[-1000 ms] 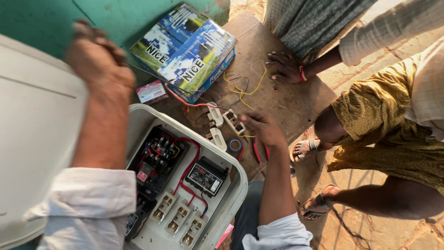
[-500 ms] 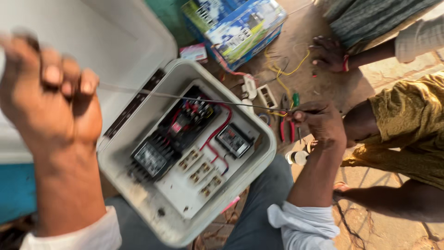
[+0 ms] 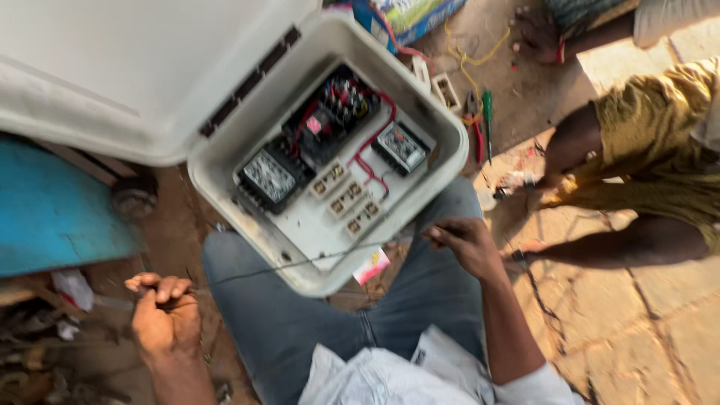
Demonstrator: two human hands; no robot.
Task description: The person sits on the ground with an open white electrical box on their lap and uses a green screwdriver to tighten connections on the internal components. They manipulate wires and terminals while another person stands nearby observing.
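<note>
stretching a thin wire (image 3: 300, 262) taut across the lap, below the box's near edge: left hand (image 3: 161, 319) fisted on one end, right hand (image 3: 461, 240) pinching the other. open switch box (image 3: 315, 247) partly wired already; this wire not yet fitted.

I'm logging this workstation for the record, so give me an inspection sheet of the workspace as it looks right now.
Surface: bare earth and cracked paving; the person's lap in jeans under the box.
Job's things: open white electrical enclosure, lid swung back, black components and red wiring inside; thin dark wire stretched across its lower edge.
Clutter: green-handled screwdriver, red-handled pliers, white sockets, blue printed carton.
Hands: left hand closed on one end of the wire; right hand pinching the other.
Cables: yellow wire loose on the ground.
Surroundings: blue panel; another person in a mustard garment crouching.
</note>
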